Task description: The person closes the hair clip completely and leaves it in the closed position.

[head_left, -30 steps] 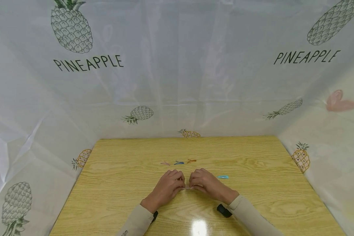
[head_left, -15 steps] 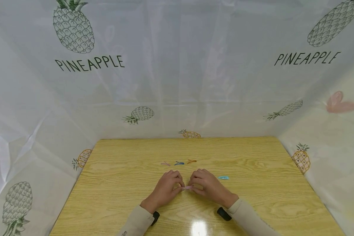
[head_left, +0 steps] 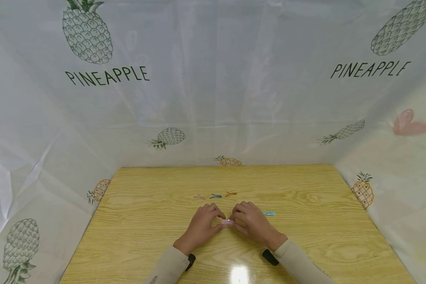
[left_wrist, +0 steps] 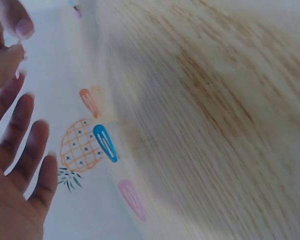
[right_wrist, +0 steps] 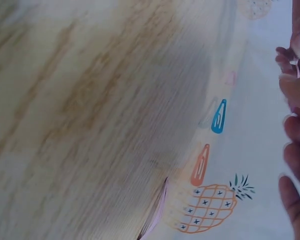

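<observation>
Between my two hands is a small pink-purple hair clip (head_left: 228, 222), one end at each hand's fingertips. My left hand (head_left: 201, 227) pinches its left end with thumb and forefinger, while the other fingers fan out in the left wrist view. At the clip's right end, the thumb and fingertips of my right hand (head_left: 252, 222) pinch it. Only a pale sliver of it shows in the wrist views, the rest hidden by fingers. Beyond the hands lie a pink snap clip (left_wrist: 132, 200), a blue one (left_wrist: 105, 143) and an orange one (left_wrist: 89, 102) in a row.
A light blue snap clip (head_left: 269, 213) lies to the right, close by my right hand. The wood-grain table (head_left: 145, 236) ends at the back against a white sheet (head_left: 213, 98) printed with pineapples, which also rises at both sides.
The held clip shows more between the hands and has shifted slightly away from me. My left hand has moved a little right, and both hands' fingers have changed their hold. The other clips lie still.
</observation>
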A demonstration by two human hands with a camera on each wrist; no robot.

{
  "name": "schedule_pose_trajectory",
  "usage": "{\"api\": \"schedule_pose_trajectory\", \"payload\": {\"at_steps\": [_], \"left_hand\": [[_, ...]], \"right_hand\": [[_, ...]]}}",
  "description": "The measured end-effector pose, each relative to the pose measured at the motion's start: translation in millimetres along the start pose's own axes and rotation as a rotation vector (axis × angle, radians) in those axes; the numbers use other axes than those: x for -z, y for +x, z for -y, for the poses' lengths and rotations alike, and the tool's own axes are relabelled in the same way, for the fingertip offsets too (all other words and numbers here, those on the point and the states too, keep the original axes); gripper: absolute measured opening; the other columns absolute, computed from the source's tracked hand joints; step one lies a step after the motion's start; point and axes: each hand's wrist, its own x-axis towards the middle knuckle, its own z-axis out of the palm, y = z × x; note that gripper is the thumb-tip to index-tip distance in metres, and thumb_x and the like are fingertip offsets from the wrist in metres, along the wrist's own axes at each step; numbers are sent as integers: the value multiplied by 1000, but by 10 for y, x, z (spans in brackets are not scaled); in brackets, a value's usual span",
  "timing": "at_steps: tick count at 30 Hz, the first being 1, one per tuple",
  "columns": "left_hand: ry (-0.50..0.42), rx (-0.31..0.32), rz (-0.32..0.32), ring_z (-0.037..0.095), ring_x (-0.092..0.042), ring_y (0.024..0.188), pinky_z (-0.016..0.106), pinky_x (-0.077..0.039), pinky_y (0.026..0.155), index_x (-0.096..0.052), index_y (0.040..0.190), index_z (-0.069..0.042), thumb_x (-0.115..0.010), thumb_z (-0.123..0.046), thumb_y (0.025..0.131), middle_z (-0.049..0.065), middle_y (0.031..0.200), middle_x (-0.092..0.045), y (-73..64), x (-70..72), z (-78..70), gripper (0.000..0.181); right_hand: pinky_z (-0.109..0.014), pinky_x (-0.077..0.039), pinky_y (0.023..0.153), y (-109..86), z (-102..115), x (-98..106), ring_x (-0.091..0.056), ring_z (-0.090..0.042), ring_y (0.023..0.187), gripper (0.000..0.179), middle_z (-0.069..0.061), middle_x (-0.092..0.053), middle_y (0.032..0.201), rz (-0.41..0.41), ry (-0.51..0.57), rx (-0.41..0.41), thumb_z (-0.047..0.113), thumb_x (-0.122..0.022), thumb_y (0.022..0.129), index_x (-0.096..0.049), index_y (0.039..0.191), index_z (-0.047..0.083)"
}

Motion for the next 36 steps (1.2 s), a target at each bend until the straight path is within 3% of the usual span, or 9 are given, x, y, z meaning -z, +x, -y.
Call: {"api": "schedule_pose_trajectory", "payload": {"at_steps": [6,14,24,36], "left_hand": [[184,-59,-62,13,-58,96,34,-49,87,-78,102,-20,-86,-27,91,-7,105,-64,85,-82,-14,15],[302,-67,-54,13,-59,100,33,-49,90,-79,99,-24,-84,-29,92,-9,105,-64,248,-187,-7,11],[364,-42,20,12,-59,100,34,-49,94,-82,98,-26,-84,-31,93,-10,108,-67,449,-341,-49,8],[377,-25,43,11,-54,93,30,-47,86,-81,96,-27,-86,-31,91,-11,102,-64,472,-458,-63,8]], "right_hand": [[-33,-53,77,-11,-42,-22,-60,-13,88,21,5,-65,96,49,15,-119,14,-95,79,-78,91,16],[-37,-53,80,-8,-121,-16,-61,-15,91,17,4,-68,98,119,32,-224,14,-93,82,-79,90,17],[-39,-54,80,-76,-240,7,-60,-15,87,15,4,-67,96,168,1,-272,17,-94,82,-81,89,17],[-38,-51,80,-144,-282,-3,-60,-16,89,14,4,-67,97,190,-5,-273,16,-93,82,-80,87,18]]}}
